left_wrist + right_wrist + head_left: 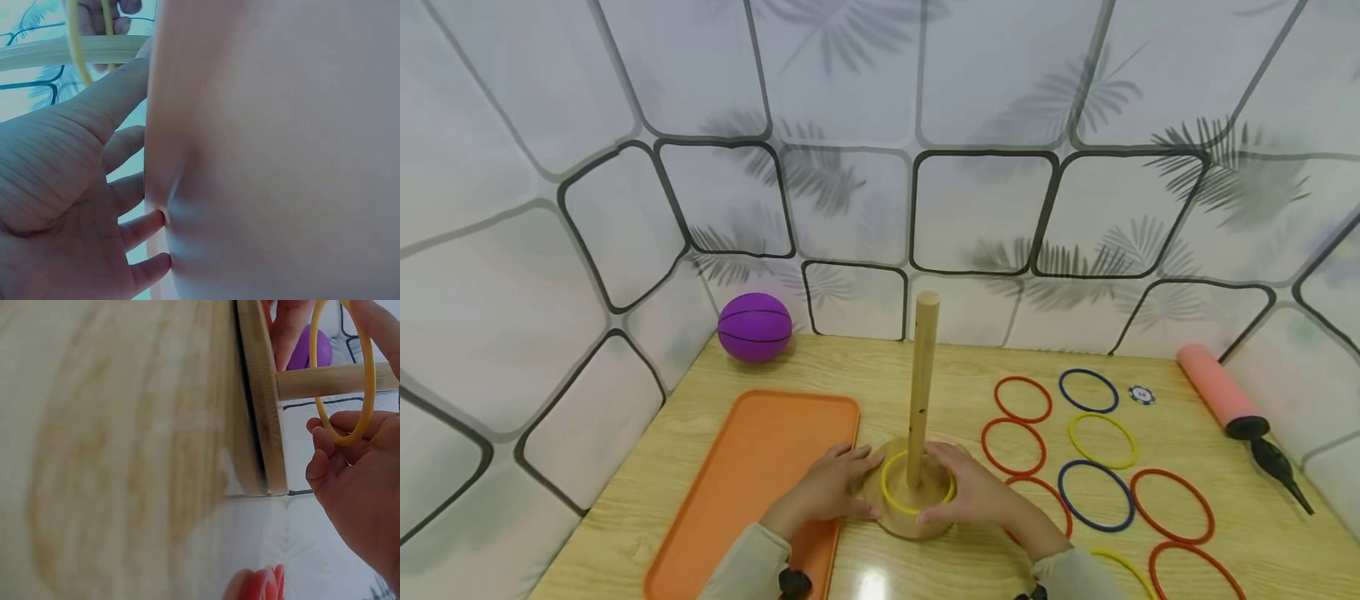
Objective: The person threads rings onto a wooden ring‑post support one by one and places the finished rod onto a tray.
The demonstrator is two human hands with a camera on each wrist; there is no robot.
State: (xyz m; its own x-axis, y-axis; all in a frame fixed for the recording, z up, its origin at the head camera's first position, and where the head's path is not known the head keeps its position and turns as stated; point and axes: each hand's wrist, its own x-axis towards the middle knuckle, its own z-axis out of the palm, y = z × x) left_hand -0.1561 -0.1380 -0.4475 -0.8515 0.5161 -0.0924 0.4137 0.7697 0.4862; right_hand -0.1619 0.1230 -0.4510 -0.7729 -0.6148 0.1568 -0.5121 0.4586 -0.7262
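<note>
A round wooden base (898, 523) with an upright wooden post (923, 375) stands in front of me. Around the post, above the base, is a yellow ring (891, 500). My right hand (973, 493) holds this ring, and the right wrist view shows the ring (369, 394) apart from the base, fingers at its lower side. My left hand (831, 490) lies at the base's left side, over the edge of an orange tray (775, 442). Its fingers are spread in the left wrist view; whether they press the base or only the tray is hard to tell.
Several red, blue and yellow rings, one a blue ring (1097, 496), lie to the right. A numbered chip (1142, 394) and a pink pump (1221, 387) are beyond them. A purple ball (755, 327) sits at the back left, by the patterned wall (850, 200).
</note>
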